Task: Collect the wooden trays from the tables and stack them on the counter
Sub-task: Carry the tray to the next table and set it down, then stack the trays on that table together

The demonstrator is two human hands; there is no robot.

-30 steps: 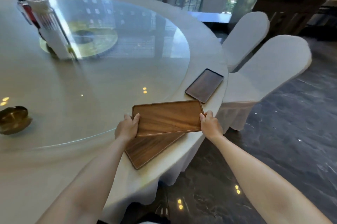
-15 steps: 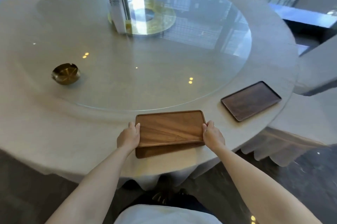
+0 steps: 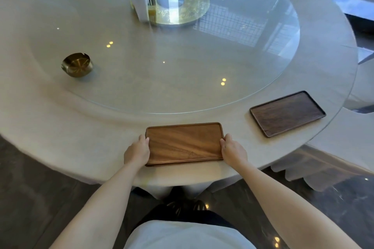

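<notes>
"Holding anything right now?"

"Yes. My left hand and right hand each clasp a short end of the brown tray, fingers curled over the rims. It sits flat at the near edge of the table, straight in front of me. Whether another tray lies under it, I can't tell."

"And the next one?"

"The dark tray lies to my right and a little farther in, well apart from the one I hold, just outside the glass. Its long axis runs slantwise, far end up and right."

"Which hand gets there first?"

"The right, I judge; its near corner points toward that hand. I'd shift right and square my load to that slant."
</notes>
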